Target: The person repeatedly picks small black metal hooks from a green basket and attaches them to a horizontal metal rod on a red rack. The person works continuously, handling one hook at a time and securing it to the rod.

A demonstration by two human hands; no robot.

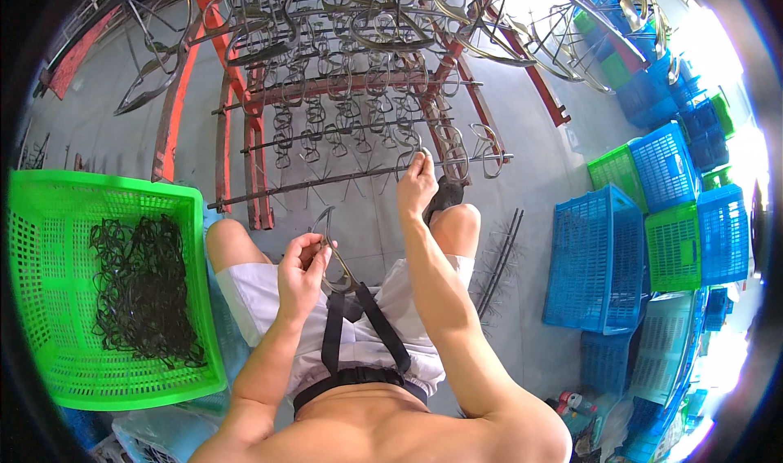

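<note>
Near my lap, my left hand [301,272] pinches a thin, shiny dark frame [350,269], curved like a spectacle frame. One looped end points up and away from me, and the other hangs over the black strap. My right hand [417,187] is stretched out to the near bar [326,181] of the rack, its fingertips closed at a similar looped frame [410,139]. How the fingers grip it is too small to make out. Several such frames hang in rows on the bars behind.
A green basket [214,316] at my left holds a heap of dark frames [147,292]. The orange-red rack [175,108] stands ahead, with wire hooks along its bars. Spiky rods [499,263] lie on the floor at right. Blue crates [583,255] and green crates [673,247] are stacked beyond.
</note>
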